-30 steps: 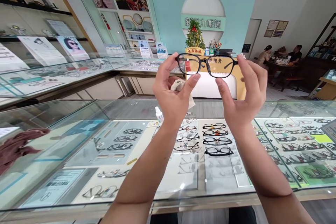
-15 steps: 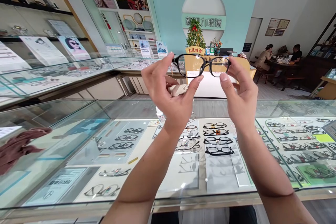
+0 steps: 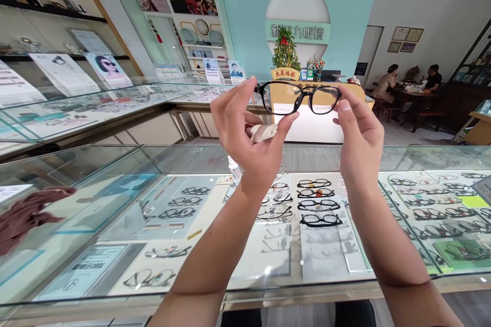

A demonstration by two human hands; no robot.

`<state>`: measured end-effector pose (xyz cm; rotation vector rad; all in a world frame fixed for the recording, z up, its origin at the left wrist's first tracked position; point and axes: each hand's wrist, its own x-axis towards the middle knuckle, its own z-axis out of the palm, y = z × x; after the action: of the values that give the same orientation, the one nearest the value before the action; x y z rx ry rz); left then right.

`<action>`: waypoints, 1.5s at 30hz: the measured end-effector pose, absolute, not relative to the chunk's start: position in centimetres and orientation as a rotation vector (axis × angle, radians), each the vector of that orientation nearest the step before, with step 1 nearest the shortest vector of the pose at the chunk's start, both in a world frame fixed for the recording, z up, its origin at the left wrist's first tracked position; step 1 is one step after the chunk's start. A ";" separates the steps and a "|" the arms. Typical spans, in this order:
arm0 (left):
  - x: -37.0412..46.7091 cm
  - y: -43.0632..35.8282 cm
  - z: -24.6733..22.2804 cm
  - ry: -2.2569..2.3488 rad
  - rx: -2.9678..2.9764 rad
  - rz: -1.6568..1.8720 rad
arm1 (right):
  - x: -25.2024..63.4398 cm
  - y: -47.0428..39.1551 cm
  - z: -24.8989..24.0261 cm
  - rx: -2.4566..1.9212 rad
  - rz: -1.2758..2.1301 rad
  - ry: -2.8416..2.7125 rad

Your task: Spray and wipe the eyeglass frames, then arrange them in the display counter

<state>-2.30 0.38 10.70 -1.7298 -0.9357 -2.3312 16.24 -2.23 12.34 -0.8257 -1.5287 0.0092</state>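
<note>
Glasses: you hold a pair of black-framed glasses [image 3: 298, 97] up at head height, lenses facing you, well above the glass tabletop [image 3: 245, 286], level with the counter and plant behind.
Left hand: your left hand [image 3: 247, 133] pinches the left end of the frame, the forefinger on top and the thumb tip under the left lens rim, so its grip is clamped on the glasses.
Cloth: a small pale cloth [image 3: 263, 133] is tucked into the palm of that same hand, below the frame.
Right hand: your right hand [image 3: 358, 135] holds the right end of the frame, fingertips at the lens rim and hinge, its grip also closed on the glasses.
Tabletop: the glass tabletop lies under your forearms, and through it you see rows of glasses [image 3: 318, 202] laid out on trays.
Bottle: a small white bottle [image 3: 233, 167] stands on the glass just behind your left wrist.
Left side: a dark red cloth [image 3: 26, 214] lies in the case at your far left.
Background: a potted plant [image 3: 284, 56] stands on the counter behind, and 2 people [image 3: 408, 84] sit at a table far to the right.
</note>
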 end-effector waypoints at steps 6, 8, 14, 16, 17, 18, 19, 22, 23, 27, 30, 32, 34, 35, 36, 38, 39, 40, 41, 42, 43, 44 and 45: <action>-1.8 0.4 10.7 -0.911 -1.587 -2.265 | 16.2 -2.0 12.4 -0.835 -0.001 -1.484; -1.5 0.2 10.8 -0.915 -1.543 -2.245 | 16.2 -2.0 12.4 -0.829 0.016 -1.459; -0.8 -0.3 11.2 -0.874 -1.526 -2.259 | 16.2 -2.4 12.6 -0.747 -0.009 -1.474; -0.6 -0.4 11.3 -0.800 -1.540 -2.272 | 16.1 -2.5 12.7 -0.679 0.085 -1.395; -0.6 -0.4 11.3 -0.755 -1.548 -2.278 | 16.0 -2.6 12.8 -0.646 0.142 -1.353; -0.5 -0.4 11.3 -0.717 -1.550 -2.283 | 16.0 -2.6 12.9 -0.618 0.194 -1.319; -0.5 -0.3 11.3 -0.700 -1.550 -2.284 | 16.0 -2.6 12.9 -0.600 0.239 -1.294; -0.7 0.1 11.0 -0.782 -1.541 -2.271 | 16.1 -2.4 13.0 -0.588 0.316 -1.261; -0.8 0.2 10.9 -0.818 -1.546 -2.273 | 16.1 -2.3 13.0 -0.591 0.332 -1.258; -1.3 0.7 10.6 -0.858 -1.601 -2.333 | 16.4 -1.7 12.9 -0.613 0.410 -1.244; -1.5 0.6 10.8 -0.897 -1.615 -2.362 | 16.6 -1.4 12.8 -0.638 0.466 -1.236; -1.3 0.2 11.0 -0.927 -1.600 -2.359 | 16.6 -1.3 12.7 -0.651 0.471 -1.237; -1.1 -0.2 11.2 -0.918 -1.569 -2.363 | 16.7 -1.2 12.7 -0.665 0.458 -1.253; -1.0 -0.4 11.3 -0.903 -1.555 -2.374 | 16.7 -1.1 12.7 -0.674 0.449 -1.263; -0.9 -0.6 11.4 -0.894 -1.554 -2.389 | 16.8 -1.1 12.7 -0.683 0.440 -1.273; -1.0 -0.7 11.5 -0.920 -1.601 -2.424 | 16.8 -1.1 12.7 -0.696 0.425 -1.291; -1.0 -0.7 11.5 -0.953 -1.630 -2.437 | 16.8 -1.1 12.7 -0.699 0.418 -1.299; -1.1 -0.7 11.5 -0.993 -1.649 -2.441 | 16.8 -1.2 12.7 -0.700 0.413 -1.306; -1.2 -0.6 11.5 -1.034 -1.651 -2.434 | 16.8 -1.3 12.8 -0.699 0.410 -1.312; -1.3 -0.6 11.5 -1.070 -1.638 -2.419 | 16.7 -1.4 12.9 -0.699 0.409 -1.312; -1.3 -0.6 11.6 -1.095 -1.613 -2.401 | 16.7 -1.5 12.9 -0.701 0.412 -1.310; -1.3 -0.6 11.6 -1.113 -1.590 -2.387 | 16.6 -1.6 13.0 -0.705 0.414 -1.307; -1.2 -0.6 11.7 -1.121 -1.575 -2.379 | 16.5 -1.7 13.0 -0.711 0.415 -1.306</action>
<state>-1.21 -0.62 11.67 -1.5750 -1.1210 -2.3795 16.54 -1.73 13.03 -0.7111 -1.3055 0.4148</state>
